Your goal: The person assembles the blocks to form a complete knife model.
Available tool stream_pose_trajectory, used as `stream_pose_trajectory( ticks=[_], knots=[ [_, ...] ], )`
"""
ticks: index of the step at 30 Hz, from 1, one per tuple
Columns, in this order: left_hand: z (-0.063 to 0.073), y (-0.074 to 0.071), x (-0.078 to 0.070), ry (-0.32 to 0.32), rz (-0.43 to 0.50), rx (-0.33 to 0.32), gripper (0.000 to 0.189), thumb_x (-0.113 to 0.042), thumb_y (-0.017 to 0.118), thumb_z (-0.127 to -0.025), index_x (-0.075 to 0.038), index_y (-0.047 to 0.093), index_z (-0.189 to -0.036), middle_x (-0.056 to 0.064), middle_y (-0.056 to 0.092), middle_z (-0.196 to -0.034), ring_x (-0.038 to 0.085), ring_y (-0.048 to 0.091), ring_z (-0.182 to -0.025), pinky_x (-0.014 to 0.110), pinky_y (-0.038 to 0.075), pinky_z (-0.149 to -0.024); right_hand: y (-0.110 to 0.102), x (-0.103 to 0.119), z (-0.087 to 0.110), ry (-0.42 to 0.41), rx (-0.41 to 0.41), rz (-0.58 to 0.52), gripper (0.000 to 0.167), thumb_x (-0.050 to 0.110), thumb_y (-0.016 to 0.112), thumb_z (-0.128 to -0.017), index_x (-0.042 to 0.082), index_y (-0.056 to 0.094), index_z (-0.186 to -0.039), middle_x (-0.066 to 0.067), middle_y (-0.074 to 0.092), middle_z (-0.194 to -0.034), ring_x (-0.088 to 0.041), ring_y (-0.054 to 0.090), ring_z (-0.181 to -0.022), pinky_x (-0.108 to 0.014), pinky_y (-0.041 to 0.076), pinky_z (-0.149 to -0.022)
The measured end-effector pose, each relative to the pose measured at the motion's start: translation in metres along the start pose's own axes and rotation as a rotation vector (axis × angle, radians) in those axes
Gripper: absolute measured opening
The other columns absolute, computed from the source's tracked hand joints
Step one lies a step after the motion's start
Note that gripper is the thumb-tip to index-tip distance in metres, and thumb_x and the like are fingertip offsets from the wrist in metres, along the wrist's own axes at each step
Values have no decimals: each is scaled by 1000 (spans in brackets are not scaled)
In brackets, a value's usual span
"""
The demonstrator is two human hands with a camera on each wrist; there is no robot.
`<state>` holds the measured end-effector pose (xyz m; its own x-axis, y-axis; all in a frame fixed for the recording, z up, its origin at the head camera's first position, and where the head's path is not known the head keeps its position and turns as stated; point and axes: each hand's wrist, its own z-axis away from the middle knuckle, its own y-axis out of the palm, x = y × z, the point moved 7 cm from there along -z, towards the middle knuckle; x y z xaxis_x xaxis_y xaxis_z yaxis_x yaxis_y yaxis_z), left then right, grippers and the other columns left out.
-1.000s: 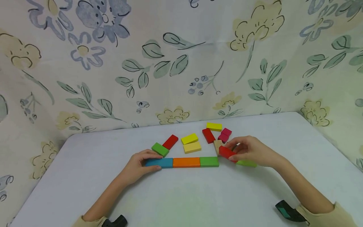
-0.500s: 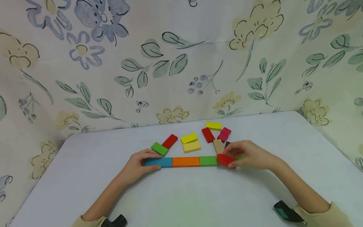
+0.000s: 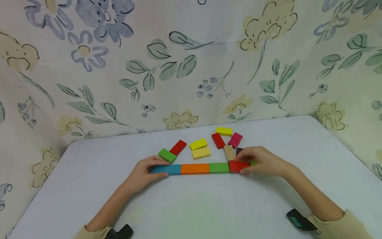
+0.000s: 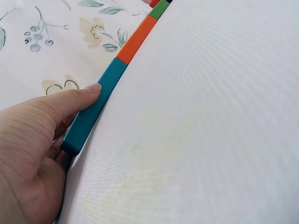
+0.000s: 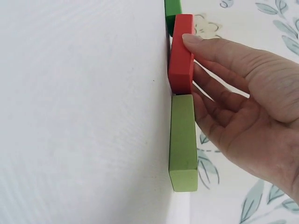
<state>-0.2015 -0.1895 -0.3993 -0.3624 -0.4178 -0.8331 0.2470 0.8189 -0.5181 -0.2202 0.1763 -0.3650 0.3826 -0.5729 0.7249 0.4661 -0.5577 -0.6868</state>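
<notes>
Beige sleeves come nearest in my head view, both cut off by the bottom edge. Beyond them, on the white counter, the left hand holds the outer end of a blue block, its thumb along the near side; I lose most of the fingers behind the block. The right hand pinches a red block at the row's other end, past an orange block and a green block.

Half a second ago I saw the red block slanting at the green one's end; now it sits level with the row.

My head view gives only a sliver of a light green block by the right hand; the right wrist view shows it whole, just beside the red one. There, red and green ends overlap, so I cannot tell from it whether they touch.

Behind, the right hand partly covers a dark block near a plain wooden block. Farther back lie two yellow blocks, and farthest hangs floral cloth.
</notes>
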Motion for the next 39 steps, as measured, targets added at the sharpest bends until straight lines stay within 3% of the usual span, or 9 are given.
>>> stream_pose_trajectory(
  ticks=[14,24,33,39],
  knots=[
    [0,0,-1,-8,6,4,30,-8,82,-92,-7,79,-122,9,72,-119,19,57,-111,22,52,-93,2,1,0,-55,-12,38,34,15,86,-88,7,75,-120,-4,72,-112,-18,62,-100,-24,59,-81],
    [0,0,0,-28,-17,7,30,-11,83,-92,-8,79,-121,7,72,-118,15,58,-111,20,50,-97,4,-4,0,-44,-6,26,34,16,85,-89,8,76,-121,-5,71,-114,-22,60,-106,-23,58,-84],
    [3,-4,-3,-25,17,49,31,-9,83,-90,-7,79,-121,9,72,-120,15,60,-113,20,51,-99,8,-5,-2,-53,3,2,35,16,84,-90,7,76,-123,-3,72,-114,-20,61,-105,-22,58,-85],
    [2,-5,1,-59,23,74,33,-9,86,-88,-9,80,-120,6,72,-119,12,60,-113,21,51,-99,10,-1,-3,-49,-4,1,37,16,86,-88,8,76,-123,-2,69,-110,-18,60,-102,-22,58,-81]
  ],
)
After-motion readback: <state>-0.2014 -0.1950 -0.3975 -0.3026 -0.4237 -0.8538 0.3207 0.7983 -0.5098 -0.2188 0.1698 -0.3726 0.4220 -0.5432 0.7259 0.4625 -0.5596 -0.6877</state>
